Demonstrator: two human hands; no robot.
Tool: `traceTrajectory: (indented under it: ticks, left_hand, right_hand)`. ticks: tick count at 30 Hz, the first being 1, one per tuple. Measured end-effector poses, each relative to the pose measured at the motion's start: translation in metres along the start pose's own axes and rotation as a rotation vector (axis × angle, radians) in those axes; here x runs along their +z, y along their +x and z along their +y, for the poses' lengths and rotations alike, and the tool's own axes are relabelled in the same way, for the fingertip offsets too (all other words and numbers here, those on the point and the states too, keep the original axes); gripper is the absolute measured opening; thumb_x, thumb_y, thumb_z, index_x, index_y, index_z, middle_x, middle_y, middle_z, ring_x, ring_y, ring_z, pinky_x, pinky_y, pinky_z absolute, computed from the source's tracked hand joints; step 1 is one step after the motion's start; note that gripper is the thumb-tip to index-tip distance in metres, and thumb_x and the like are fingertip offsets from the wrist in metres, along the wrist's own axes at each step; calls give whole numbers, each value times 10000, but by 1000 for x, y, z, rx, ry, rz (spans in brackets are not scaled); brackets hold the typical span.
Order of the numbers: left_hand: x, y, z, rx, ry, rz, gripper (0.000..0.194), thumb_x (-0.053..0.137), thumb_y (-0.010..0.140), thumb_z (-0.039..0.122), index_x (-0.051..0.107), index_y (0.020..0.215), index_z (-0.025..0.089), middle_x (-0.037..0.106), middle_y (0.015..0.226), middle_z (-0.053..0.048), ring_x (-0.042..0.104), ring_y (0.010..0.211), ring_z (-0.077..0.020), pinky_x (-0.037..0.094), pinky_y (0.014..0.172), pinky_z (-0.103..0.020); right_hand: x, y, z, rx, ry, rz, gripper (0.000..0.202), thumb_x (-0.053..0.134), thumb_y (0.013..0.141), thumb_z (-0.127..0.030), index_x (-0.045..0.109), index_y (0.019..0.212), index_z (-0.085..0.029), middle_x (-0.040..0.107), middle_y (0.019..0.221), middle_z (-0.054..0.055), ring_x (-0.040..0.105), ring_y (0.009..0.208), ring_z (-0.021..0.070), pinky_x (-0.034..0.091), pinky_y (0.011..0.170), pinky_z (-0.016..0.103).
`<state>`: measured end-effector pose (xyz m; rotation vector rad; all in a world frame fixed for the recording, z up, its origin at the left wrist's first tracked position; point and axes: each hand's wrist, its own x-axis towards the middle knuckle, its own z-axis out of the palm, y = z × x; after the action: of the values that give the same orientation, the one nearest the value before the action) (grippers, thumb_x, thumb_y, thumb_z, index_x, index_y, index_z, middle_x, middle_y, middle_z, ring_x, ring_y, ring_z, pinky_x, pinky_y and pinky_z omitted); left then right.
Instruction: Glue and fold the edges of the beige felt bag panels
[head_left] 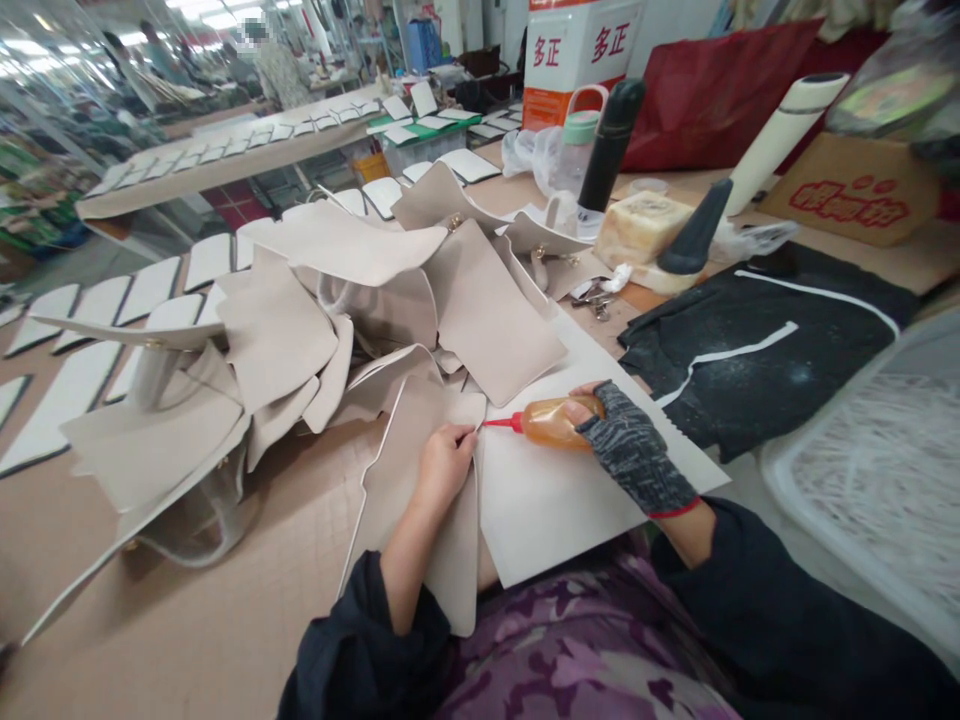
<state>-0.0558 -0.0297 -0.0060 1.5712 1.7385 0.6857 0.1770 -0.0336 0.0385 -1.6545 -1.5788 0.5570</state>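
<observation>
A: Your right hand [621, 432], what is listed?
B: One grey fingerless glove [660, 478]; grasping one squeeze bottle [559, 424], amber contents. Its red nozzle [504, 422] points at your left hand [448, 462]; contact, cannot tell.
A: And that left hand?
B: Bare, fingers curled, gripping the edge of one beige panel [409, 440]. The panel lies directly before you, at the near side of the table [292, 560], beside one white sheet [540, 520].
A: What crowds you?
B: Just beyond the panel: one heap of beige pieces [491, 310], overlapping, some tilted up, covering the table ahead. Left: white pads [64, 405], dark-edged, in rows. Right: one dark cloth [750, 390] bearing white strips [776, 337]; one clear tub [782, 487] near your right sleeve [787, 600].
A: Farther back?
B: One yellowish block [645, 220], one black flask [613, 140], one cream flask [786, 145], one red bag [705, 95].
</observation>
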Motion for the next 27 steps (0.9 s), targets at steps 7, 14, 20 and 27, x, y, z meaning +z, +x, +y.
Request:
traceTrajectory:
  ticks: [7, 14, 20, 27]
  left_hand:
    - [-1, -1, 2, 8, 8, -7, 231, 534, 818, 196, 712, 960, 157, 692, 931, -82, 628, 769, -156, 494, 678, -252]
    - [0, 0, -1, 9, -26, 1, 217, 538, 822, 191, 721, 937, 173, 707, 887, -70, 635, 753, -160, 497, 666, -252]
    - [0, 0, 0, 8, -62, -1, 213, 541, 822, 191, 726, 928, 185, 715, 881, -64, 640, 735, -158, 500, 656, -249]
    - [0, 0, -1, -18, -90, -4, 221, 539, 824, 213, 722, 943, 177, 720, 865, -67, 644, 737, -161, 505, 659, -259]
  right_hand:
    - [-3, -3, -10, 8, -36, -31, 323, 475, 804, -489, 571, 903, -196, 646, 871, 90, 607, 841, 247, 478, 808, 388]
    - [-6, -12, -5, 23, -1, -82, 316, 460, 808, -486, 560, 900, -201, 645, 867, 87, 613, 802, 239, 478, 797, 390]
    - [-8, -28, -3, 28, 12, -140, 295, 478, 806, -469, 561, 901, -203, 652, 861, 87, 619, 827, 254, 468, 835, 416]
    - [-14, -46, -6, 47, 22, -172, 305, 458, 808, -491, 558, 884, -213, 652, 839, 84, 622, 801, 254, 498, 763, 397]
